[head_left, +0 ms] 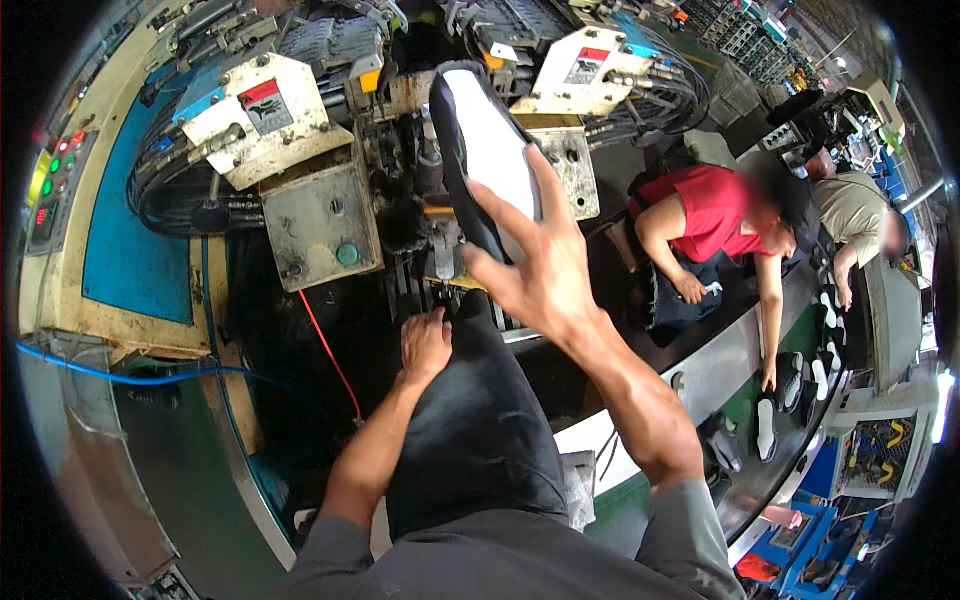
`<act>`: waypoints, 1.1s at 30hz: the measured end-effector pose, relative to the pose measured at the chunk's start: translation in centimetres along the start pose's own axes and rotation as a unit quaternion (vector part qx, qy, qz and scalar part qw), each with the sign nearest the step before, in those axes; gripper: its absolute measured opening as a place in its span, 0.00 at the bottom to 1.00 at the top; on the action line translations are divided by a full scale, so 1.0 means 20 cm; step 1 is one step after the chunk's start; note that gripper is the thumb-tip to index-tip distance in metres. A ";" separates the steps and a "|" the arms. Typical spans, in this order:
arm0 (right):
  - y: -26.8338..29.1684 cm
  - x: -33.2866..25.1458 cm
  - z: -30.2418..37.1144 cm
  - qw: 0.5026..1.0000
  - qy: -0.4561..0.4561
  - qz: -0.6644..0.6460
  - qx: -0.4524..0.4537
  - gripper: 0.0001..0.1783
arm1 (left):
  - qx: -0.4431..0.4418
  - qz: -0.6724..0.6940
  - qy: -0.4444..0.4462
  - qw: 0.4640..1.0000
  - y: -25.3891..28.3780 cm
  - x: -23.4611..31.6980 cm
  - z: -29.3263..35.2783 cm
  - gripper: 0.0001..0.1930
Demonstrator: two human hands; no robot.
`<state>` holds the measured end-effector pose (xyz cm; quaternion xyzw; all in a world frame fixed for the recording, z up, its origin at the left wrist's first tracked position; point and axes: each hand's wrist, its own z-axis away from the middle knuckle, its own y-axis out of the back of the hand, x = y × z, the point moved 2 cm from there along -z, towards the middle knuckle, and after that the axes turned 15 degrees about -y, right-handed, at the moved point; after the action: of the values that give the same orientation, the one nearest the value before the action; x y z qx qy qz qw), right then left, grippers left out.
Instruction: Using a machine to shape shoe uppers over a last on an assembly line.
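Here's the black shoe (490,155), white sole (485,115) facing me, right at the machine (325,230)! My right hand (545,265) reaches over its near end, fingers (552,190) spread wide. Lower down, my left hand (427,345) sits against my leg (475,430), fingers bent; any grip, I can't tell.

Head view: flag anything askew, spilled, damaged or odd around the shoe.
I see no spill or breakage. The metal box left of the shoe is scuffed and stained, probably ordinary wear. A thin red cord runs exposed below it, which looks slightly untidy.
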<state>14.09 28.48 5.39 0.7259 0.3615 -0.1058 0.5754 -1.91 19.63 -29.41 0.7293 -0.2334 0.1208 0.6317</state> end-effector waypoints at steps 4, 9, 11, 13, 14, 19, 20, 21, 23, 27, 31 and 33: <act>-0.30 0.04 -0.31 0.999 0.029 -0.040 0.019 0.38 | 0.040 0.019 0.038 0.998 0.09 -0.03 -0.01 0.22; -0.49 0.06 -0.38 1.000 -0.002 -0.006 0.005 0.39 | 0.018 0.028 0.062 0.998 0.17 -0.07 -0.01 0.22; -0.54 0.04 -0.34 1.000 0.009 0.025 0.006 0.38 | 0.033 0.026 0.054 0.998 0.16 -0.11 0.02 0.22; -0.57 0.05 -0.27 0.999 -0.002 0.024 -0.021 0.45 | 0.048 0.022 0.047 0.998 0.16 -0.13 0.04 0.21; -0.56 0.07 -0.20 0.999 0.024 -0.013 -0.016 0.47 | 0.035 0.021 0.049 0.998 0.16 -0.13 0.05 0.20; -0.76 0.45 0.07 0.991 -0.089 -0.097 0.005 0.56 | 0.029 0.025 0.069 0.997 0.20 -0.12 0.03 0.17; -0.93 0.63 0.02 0.958 -0.159 -0.224 -0.087 0.55 | 0.022 0.023 0.055 0.998 0.20 -0.10 0.00 0.17; -1.00 0.59 -0.08 0.928 -0.225 -0.252 -0.160 0.47 | 0.014 0.016 0.055 0.998 0.21 -0.12 0.04 0.17; -1.22 0.80 -0.18 0.921 -0.217 -0.264 -0.189 0.32 | 0.006 0.021 0.045 0.999 0.20 -0.08 0.00 0.16; -1.26 0.68 -0.10 0.915 -0.225 -0.276 -0.192 0.35 | 0.021 0.010 0.062 0.998 0.23 -0.13 0.07 0.15; -1.19 0.78 0.10 0.922 -0.227 -0.240 -0.201 0.43 | -0.019 0.011 0.082 0.996 0.25 -0.12 0.00 0.15; -1.22 0.76 -0.08 0.892 -0.236 -0.316 -0.222 0.47 | -0.013 0.012 0.068 0.998 0.24 -0.11 0.00 0.14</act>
<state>8.66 38.00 -21.30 0.3804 0.4393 -0.3667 0.7265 -6.17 19.53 -26.31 0.7084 -0.2001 0.1742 0.6541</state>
